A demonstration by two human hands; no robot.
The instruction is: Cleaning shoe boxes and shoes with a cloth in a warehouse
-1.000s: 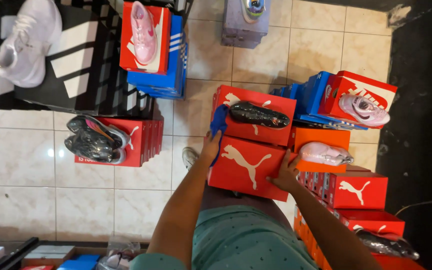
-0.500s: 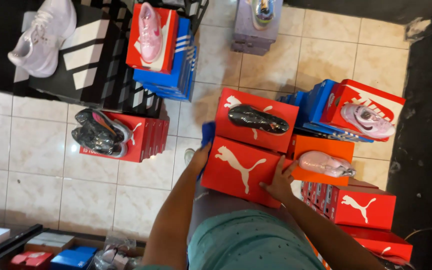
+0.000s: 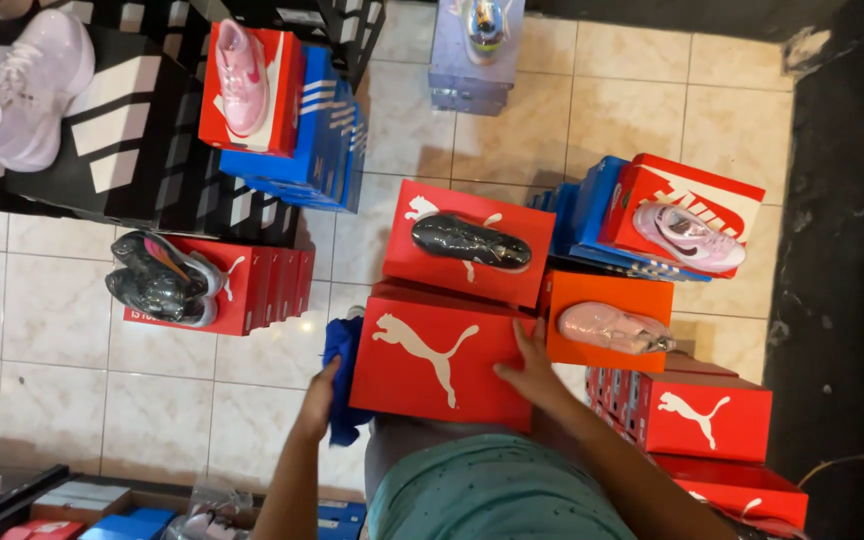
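Head view, looking straight down: both hands grip a red shoebox (image 3: 439,357) just below the middle of the frame. The right hand (image 3: 532,365) lies on its lid near the right edge, fingers spread and pressing down; the left hand (image 3: 320,395) clasps the box's left side, fingers curled against it, with a blue cloth (image 3: 342,350) bunched between palm and box. The box sits tilted, held in front of the person's teal shirt (image 3: 492,500). Touching its upper edge is a second red box (image 3: 422,235) carrying a black shoe (image 3: 470,242). Just right of the held box stands an orange box (image 3: 607,295) with a pale pink shoe (image 3: 612,328) on top, and below that more red boxes (image 3: 702,415) are stacked toward the lower right. Farther up right, a pink and black shoe (image 3: 689,235) rests on a red box over blue ones. At left centre, dark shoes (image 3: 157,280) sit on a row of red boxes. In the upper left, a white shoe (image 3: 27,85) lies on a black box, with a pink shoe (image 3: 242,75) on a red box beside it. Pale floor tiles (image 3: 52,380) show between the stacks.
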